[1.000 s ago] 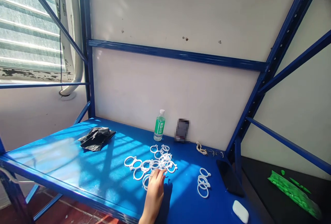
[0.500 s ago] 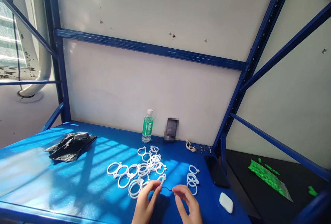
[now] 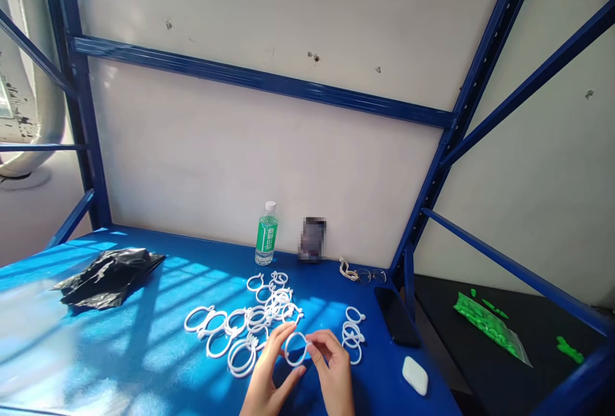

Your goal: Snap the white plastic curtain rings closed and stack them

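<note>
A white plastic ring point(image 3: 295, 348) is held up just above the blue shelf top point(image 3: 144, 345) between both hands. My left hand point(image 3: 268, 376) pinches its left side and my right hand point(image 3: 332, 371) pinches its right side. Behind my left hand lies a loose pile of several white rings point(image 3: 250, 323). A small stack of white rings point(image 3: 353, 334) sits just right of my right hand.
A green-labelled water bottle point(image 3: 266, 234) and a blurred dark object point(image 3: 312, 238) stand against the back wall. A crumpled black bag point(image 3: 106, 268) lies at left. A dark phone point(image 3: 394, 315), a white case point(image 3: 414, 375), glasses point(image 3: 369, 274) and a green bag point(image 3: 487, 324) lie right.
My left hand lifted one ring off the pile, my right hand came into view and took its other side. The view swung to the right.
</note>
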The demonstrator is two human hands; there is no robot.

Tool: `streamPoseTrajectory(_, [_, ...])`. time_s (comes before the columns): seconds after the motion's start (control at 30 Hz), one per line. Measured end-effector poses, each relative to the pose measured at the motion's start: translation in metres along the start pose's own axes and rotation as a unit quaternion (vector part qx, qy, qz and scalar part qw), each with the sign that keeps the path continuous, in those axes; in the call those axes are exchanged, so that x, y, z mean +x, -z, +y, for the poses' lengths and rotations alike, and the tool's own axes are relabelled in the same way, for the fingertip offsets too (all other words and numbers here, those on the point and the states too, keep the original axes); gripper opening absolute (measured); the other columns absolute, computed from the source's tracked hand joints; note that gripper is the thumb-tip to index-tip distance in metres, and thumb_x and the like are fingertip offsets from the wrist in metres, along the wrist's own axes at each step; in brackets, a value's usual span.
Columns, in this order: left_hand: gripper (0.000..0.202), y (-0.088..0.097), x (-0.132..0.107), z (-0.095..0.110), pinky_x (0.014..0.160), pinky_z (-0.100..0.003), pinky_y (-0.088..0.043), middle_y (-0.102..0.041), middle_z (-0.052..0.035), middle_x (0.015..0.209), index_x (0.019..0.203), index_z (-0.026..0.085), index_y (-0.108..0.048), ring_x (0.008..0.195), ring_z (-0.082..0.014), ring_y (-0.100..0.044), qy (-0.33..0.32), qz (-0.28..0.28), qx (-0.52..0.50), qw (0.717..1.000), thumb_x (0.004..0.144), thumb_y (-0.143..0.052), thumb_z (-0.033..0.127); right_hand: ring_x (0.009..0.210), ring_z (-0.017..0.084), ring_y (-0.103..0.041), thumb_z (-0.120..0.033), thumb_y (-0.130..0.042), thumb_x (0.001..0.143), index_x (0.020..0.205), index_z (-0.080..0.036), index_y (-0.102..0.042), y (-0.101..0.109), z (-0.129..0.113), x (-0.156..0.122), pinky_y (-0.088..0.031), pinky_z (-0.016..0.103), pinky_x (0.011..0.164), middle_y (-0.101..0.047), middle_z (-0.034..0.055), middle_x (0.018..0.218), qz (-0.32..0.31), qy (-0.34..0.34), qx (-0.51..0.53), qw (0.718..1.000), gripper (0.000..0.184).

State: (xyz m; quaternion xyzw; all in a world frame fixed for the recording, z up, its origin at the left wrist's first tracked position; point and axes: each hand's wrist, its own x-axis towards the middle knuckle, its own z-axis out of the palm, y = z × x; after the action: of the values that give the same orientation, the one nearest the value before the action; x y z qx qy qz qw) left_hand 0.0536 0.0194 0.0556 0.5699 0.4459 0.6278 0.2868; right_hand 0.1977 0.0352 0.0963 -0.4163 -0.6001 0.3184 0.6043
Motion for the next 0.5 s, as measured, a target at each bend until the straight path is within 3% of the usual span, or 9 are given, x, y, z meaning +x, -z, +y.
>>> streamPoseTrajectory(0.17, [0.047,0.004,0.004,0.002,0.083,-0.037,-0.064,-0.080,-0.0084,0.115,0.128,0.029,-0.072,0.099,-0.0273,-0.076,-0.014,-0.066,0.004,0.998,0.083,-0.077,0.041,0.075,0.026,-0.077,-0.058,-0.071,0.087,0.082,-0.022,-0.081,0.006,0.001,-0.005,-0.064,0.029,0.068,-0.079,0.0077,0.080,-0.004,0.010,-0.024,1.000,0.038])
streamPoseTrajectory(0.33, [0.046,0.007,0.007,0.012,0.077,-0.033,-0.064,-0.080,-0.0058,0.102,0.126,0.029,-0.073,0.089,-0.0241,-0.075,-0.044,-0.066,-0.002,0.997,0.081,-0.081,0.033,0.077,0.025,-0.077,-0.055,-0.068,0.090,0.086,-0.023,-0.081,0.008,0.003,-0.011,-0.063,0.029,0.072,-0.080,0.0075,0.084,0.000,0.019,-0.054,0.998,0.035])
streamPoseTrajectory(0.5, [0.039,0.007,0.006,0.015,0.070,-0.031,-0.062,-0.078,-0.0036,0.088,0.117,0.027,-0.077,0.079,-0.0218,-0.072,-0.034,-0.061,0.004,0.998,0.079,-0.082,0.034,0.076,0.024,-0.075,-0.053,-0.067,0.091,0.082,-0.023,-0.080,0.007,0.002,-0.013,-0.061,0.028,0.071,-0.078,0.0061,0.081,0.012,0.025,-0.066,0.997,0.033])
